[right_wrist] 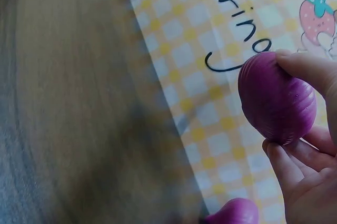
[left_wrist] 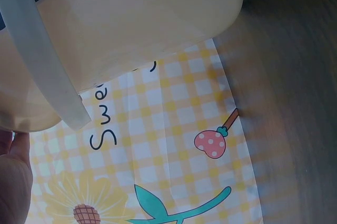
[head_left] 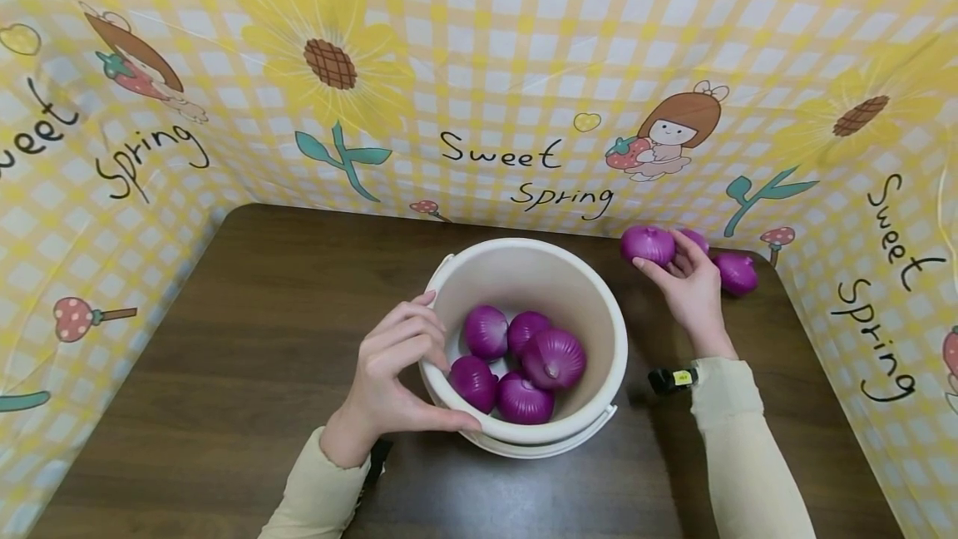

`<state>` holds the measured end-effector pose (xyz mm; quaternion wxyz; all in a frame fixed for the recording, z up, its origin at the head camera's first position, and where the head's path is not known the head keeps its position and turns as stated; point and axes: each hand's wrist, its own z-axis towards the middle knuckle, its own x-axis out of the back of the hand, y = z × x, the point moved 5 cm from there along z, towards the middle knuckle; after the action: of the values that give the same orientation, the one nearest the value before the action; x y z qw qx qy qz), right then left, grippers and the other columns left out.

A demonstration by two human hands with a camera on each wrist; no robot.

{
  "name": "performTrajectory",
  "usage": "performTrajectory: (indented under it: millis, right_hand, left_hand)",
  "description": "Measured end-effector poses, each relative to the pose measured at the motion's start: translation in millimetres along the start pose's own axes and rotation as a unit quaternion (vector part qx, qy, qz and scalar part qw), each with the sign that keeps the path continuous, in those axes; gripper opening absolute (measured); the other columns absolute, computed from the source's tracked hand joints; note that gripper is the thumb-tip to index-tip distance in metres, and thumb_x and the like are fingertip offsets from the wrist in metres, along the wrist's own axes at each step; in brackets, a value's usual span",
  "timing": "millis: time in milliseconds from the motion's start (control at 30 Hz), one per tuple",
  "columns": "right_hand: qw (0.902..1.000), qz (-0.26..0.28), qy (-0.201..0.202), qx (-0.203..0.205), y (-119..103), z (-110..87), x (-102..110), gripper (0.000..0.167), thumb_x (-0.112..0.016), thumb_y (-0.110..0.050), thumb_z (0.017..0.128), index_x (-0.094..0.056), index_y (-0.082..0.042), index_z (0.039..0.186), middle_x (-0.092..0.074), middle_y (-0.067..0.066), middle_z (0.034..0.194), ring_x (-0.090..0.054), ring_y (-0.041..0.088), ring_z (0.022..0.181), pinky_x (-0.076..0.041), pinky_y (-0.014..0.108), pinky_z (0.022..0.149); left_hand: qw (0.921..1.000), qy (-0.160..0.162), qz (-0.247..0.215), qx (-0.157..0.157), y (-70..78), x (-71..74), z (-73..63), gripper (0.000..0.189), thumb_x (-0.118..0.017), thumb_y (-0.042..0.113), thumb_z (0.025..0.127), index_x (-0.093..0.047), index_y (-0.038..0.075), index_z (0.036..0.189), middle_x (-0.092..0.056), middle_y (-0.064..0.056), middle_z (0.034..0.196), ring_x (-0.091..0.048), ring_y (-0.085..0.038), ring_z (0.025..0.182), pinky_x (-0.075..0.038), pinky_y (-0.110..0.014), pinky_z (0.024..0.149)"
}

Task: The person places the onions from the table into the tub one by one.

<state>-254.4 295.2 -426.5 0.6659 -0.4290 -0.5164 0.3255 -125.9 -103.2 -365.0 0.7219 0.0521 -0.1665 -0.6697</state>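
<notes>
Both arms, in pale sleeves (head_left: 310,489), extend over the tabletop (head_left: 187,373) from its near side. Left forearm oblique, directed away and rightward; wrist (head_left: 348,439) bare beyond the cuff; left hand (head_left: 377,377) near the middle of the tabletop, fingers (head_left: 407,331) bent and side by side, thumb (head_left: 441,418) spread apart from them and pointing right. Right forearm (head_left: 748,456) extended farther, roughly along the right edge; right hand (head_left: 696,294) near the far right corner, inclined leftward, its thumb (right_wrist: 308,69) and fingers (right_wrist: 287,171) curved in opposition as a grip.
</notes>
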Motion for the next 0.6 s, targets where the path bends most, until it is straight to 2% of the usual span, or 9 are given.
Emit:
performTrajectory:
  millis: [167,600]
  right_hand:
    - [0.9999,0.006,0.006,0.014,-10.1,-2.6,-0.1,0.084,-0.086,-0.03,0.085,-0.043,-0.007,0.154,-0.049,0.018,0.149,-0.051,0.031,0.134,-0.044,0.039,0.109]
    - [0.998,0.046,0.015,0.041,-33.0,-15.3,-1.6,0.078,-0.087,-0.015,0.084,-0.048,-0.01,0.152,-0.048,0.011,0.149,-0.054,0.026,0.131,-0.044,0.036,0.109]
  left_hand:
    - [1.0,-0.001,0.0,-0.001,0.2,0.1,0.1,0.058,-0.092,0.057,0.067,-0.059,0.009,0.07,-0.058,-0.001,0.071,-0.057,-0.026,0.077,-0.047,-0.056,0.102]
    - [1.0,-0.003,-0.002,-0.003,1.2,-0.6,1.7,0.058,-0.092,0.057,0.067,-0.059,0.009,0.07,-0.058,-0.001,0.071,-0.057,-0.027,0.078,-0.047,-0.056,0.102]
